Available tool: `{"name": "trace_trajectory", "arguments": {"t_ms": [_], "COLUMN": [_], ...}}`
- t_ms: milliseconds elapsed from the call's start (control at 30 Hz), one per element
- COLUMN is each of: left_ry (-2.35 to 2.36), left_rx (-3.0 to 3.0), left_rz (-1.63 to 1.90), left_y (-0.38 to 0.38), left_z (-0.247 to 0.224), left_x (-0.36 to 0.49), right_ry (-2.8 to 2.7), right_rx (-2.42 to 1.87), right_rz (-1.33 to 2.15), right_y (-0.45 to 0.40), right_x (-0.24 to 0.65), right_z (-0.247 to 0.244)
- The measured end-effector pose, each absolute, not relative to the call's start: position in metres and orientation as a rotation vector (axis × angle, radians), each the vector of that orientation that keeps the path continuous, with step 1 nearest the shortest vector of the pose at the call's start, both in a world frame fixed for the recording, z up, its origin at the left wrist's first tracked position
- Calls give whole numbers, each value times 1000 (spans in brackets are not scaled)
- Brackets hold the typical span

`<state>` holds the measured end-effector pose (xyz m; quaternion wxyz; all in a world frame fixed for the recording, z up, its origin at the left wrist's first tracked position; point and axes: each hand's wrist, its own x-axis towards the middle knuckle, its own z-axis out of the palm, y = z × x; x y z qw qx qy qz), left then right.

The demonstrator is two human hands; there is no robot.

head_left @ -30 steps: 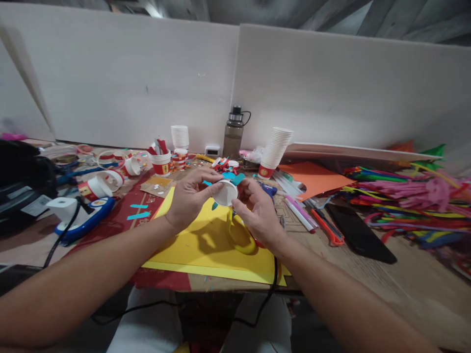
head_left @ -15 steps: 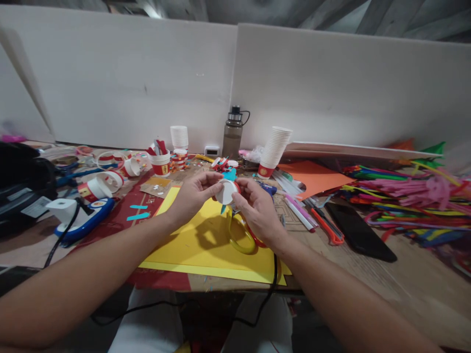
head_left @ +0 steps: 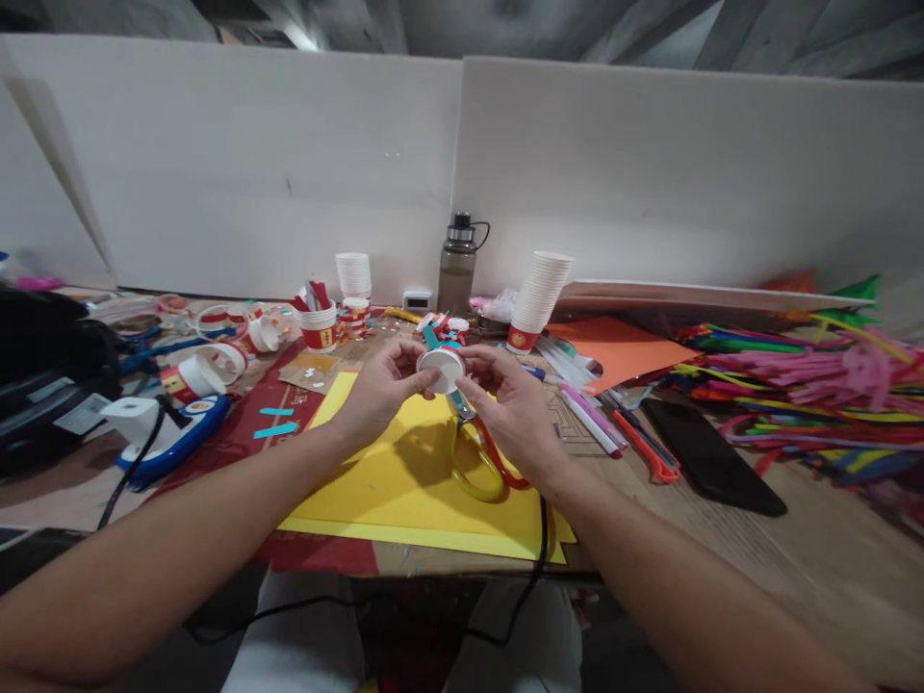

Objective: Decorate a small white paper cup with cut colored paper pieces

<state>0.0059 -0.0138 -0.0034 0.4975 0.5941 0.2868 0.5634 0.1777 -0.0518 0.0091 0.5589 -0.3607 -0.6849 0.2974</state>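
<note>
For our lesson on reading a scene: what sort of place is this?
Probably a craft workspace: large scissors lie on yellow sheets, bundles of fuzzy coloured stems sit at the right, and stacked paper cups stand behind.

At centre, the scissors (head_left: 478, 457) are showing smooth plastic handles and shiny metal blades. Beneath, the yellow sheets (head_left: 361, 491) are looking like matt paper. The phone (head_left: 711, 454), lower right, is looking dark and smooth. The bottle (head_left: 457, 274), upper centre, is looking like translucent plastic with a shiny metallic collar.
</note>
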Motion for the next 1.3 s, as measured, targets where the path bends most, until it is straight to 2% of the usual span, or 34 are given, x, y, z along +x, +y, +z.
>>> {"name": "trace_trajectory", "arguments": {"t_ms": [333, 767, 1300], "left_ry": [447, 522, 418], "left_rx": [1430, 1391, 1087], "left_rz": [1194, 1157, 1003], "left_y": [-17, -13, -16], "left_z": [-7, -10, -6], "left_x": [6, 6, 8], "right_ry": [-1332, -1300, -1448], "right_rx": [-869, -816, -955], "right_rz": [983, 1277, 1074], "right_y": [-38, -28, -34], "right_x": [184, 186, 188], "right_z": [13, 7, 12]}}
